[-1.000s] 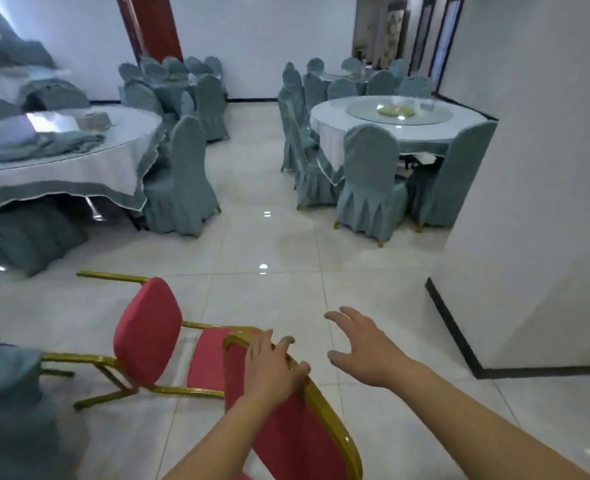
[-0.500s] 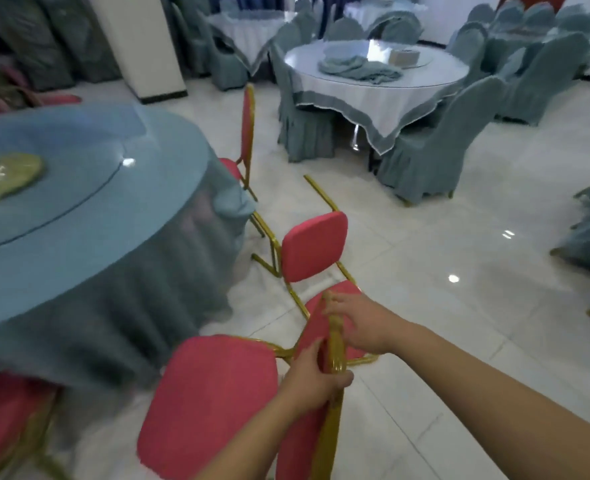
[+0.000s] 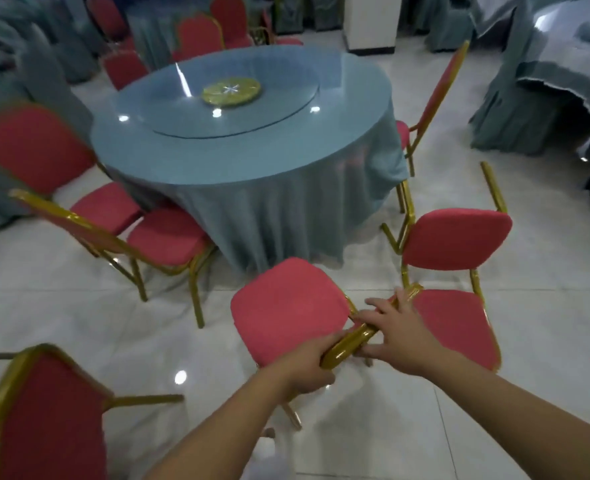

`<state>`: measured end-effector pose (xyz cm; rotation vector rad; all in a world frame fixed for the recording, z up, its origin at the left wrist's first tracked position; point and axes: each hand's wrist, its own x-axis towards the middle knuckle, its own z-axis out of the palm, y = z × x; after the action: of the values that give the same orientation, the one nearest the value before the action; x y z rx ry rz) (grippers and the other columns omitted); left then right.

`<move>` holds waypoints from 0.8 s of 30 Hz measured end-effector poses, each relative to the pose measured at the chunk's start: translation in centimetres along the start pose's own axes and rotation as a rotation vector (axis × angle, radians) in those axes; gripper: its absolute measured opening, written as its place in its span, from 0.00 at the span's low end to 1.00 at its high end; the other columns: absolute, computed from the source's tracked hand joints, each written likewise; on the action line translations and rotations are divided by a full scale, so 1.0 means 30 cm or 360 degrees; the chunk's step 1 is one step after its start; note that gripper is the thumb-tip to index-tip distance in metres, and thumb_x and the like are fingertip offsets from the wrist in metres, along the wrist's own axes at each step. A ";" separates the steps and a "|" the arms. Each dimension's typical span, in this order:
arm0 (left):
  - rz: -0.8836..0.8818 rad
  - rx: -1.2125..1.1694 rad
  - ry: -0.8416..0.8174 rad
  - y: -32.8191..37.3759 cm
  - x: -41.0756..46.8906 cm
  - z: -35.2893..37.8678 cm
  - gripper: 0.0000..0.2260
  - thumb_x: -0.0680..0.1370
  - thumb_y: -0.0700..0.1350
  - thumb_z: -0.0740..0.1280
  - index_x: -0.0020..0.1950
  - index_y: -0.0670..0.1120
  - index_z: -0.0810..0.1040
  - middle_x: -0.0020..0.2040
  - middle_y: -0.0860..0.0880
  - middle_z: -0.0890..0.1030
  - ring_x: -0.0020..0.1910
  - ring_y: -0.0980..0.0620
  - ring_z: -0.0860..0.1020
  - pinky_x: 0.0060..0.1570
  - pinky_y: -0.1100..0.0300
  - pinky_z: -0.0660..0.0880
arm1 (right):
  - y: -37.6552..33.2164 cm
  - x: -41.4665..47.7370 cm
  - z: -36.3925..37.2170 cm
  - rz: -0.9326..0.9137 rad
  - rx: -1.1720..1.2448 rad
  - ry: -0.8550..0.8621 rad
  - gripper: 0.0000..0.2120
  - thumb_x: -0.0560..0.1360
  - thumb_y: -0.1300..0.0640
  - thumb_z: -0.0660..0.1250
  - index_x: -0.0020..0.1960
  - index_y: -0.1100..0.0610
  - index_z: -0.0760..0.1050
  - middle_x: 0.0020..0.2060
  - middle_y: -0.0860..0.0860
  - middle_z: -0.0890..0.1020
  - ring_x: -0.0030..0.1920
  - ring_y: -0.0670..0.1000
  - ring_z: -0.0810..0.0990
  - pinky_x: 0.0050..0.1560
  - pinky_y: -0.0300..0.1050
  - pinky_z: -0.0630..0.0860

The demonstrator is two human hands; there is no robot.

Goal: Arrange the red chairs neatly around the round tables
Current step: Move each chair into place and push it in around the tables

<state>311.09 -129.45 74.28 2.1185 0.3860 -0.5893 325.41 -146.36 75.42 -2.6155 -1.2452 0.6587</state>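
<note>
A round table (image 3: 252, 157) under a blue cloth carries a glass turntable with a yellow disc. Just in front of it stands a red chair (image 3: 286, 306) with a gold frame, its seat facing the table. My left hand (image 3: 307, 365) grips the near end of this chair's gold top rail. My right hand (image 3: 397, 334) holds the same rail further along, fingers over it and thumb under. Another red chair (image 3: 456, 237) lies tipped on its back to the right, legs sticking out, its backrest on the floor close to my right hand.
Two red chairs (image 3: 169, 233) stand at the table's left side, one (image 3: 439, 88) at its right, several (image 3: 196, 32) behind it. A further chair back (image 3: 44, 417) is near at bottom left. Cloth-covered tables and chairs (image 3: 546, 98) fill the right; a white pillar (image 3: 369, 22) stands behind.
The view has swung left, bringing the blue table to centre. Both hands stayed on the chair's top rail, and the chair's seat now points at the table.
</note>
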 end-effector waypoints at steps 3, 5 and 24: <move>-0.0131 0.0074 0.0151 -0.128 -0.075 -0.104 0.28 0.72 0.46 0.70 0.64 0.73 0.68 0.49 0.64 0.78 0.48 0.60 0.77 0.48 0.61 0.76 | -0.148 0.083 0.045 -0.0056 0.0091 0.0010 0.30 0.72 0.32 0.65 0.72 0.34 0.65 0.77 0.44 0.61 0.79 0.61 0.44 0.73 0.73 0.50; -0.0241 0.0175 0.0277 -0.184 -0.112 -0.191 0.18 0.70 0.52 0.69 0.56 0.71 0.75 0.48 0.61 0.80 0.47 0.56 0.79 0.50 0.55 0.79 | -0.244 0.118 0.069 -0.0053 0.0228 0.0136 0.29 0.75 0.34 0.62 0.74 0.36 0.61 0.79 0.45 0.58 0.80 0.57 0.46 0.73 0.72 0.49; -0.0012 -0.0059 -0.0080 0.280 0.344 0.269 0.25 0.76 0.45 0.69 0.72 0.59 0.70 0.67 0.53 0.70 0.64 0.56 0.70 0.56 0.68 0.70 | 0.507 -0.340 0.143 0.1128 0.1369 0.0573 0.19 0.77 0.51 0.69 0.67 0.52 0.75 0.62 0.48 0.77 0.59 0.47 0.74 0.60 0.44 0.69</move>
<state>321.57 -140.25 70.31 2.0636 0.3742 -0.6335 328.37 -164.07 69.76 -2.1856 0.1241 0.5831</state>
